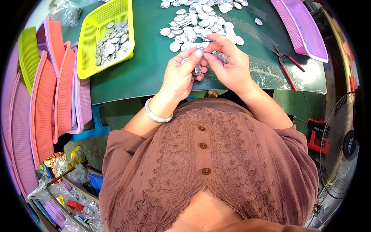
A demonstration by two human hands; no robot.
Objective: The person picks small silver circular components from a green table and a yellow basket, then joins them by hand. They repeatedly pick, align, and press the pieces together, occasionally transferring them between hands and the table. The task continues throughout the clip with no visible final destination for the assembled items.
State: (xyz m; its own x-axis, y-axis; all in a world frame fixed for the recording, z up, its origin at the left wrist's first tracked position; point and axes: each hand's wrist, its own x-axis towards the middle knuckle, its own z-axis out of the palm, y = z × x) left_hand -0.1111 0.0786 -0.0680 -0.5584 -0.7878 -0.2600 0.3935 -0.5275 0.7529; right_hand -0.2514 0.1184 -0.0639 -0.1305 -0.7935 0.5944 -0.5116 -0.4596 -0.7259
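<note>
Both my hands meet over the near edge of the green table [147,65]. My left hand [176,76] is closed around several small silver metal discs [198,69], one pinched up at the thumb. The fingertips of my right hand [236,69] pinch at that same spot, touching the held piece. More silver pieces [223,58] are tucked in the right palm. Just beyond my hands lies a loose heap of round silver metal discs [193,29] with small loops on their rims. Fingers hide part of what is held.
A lime-green basket [85,58] at the left holds more silver discs [114,42]. Red-handled pliers [286,67] lie at the right, near a purple basket [309,36]. One single disc [258,21] sits apart. Stacked coloured baskets [42,104] stand far left; a fan [338,145] is at right.
</note>
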